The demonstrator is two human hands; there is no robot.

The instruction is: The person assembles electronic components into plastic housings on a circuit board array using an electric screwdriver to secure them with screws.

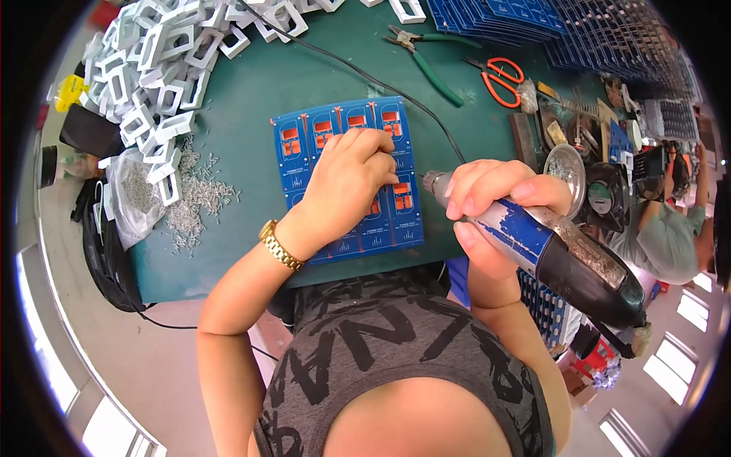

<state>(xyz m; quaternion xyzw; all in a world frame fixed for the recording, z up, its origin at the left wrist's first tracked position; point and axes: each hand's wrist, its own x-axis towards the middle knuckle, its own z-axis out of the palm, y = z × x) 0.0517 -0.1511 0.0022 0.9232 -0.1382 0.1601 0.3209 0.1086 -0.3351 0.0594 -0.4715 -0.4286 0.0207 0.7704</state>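
A blue printed circuit board panel [297,180] with orange-red parts in rows lies flat on the green table before me. My left hand [346,179] rests over its middle, fingers curled down and close together; whatever is under the fingertips is hidden. On that wrist is a gold watch [279,245]. My right hand [506,199] is wrapped round an electric screwdriver [525,240] with a worn blue and silver body and a black rear end. Its nose points left, close to the panel's right edge.
White plastic frames [152,65] are heaped at the far left, beside loose small screws [194,198] and a clear bag [135,194]. Pliers [426,61], red-handled scissors [499,80] and stacked blue boards [495,23] lie at the back. A black cord [358,72] crosses the table [244,99].
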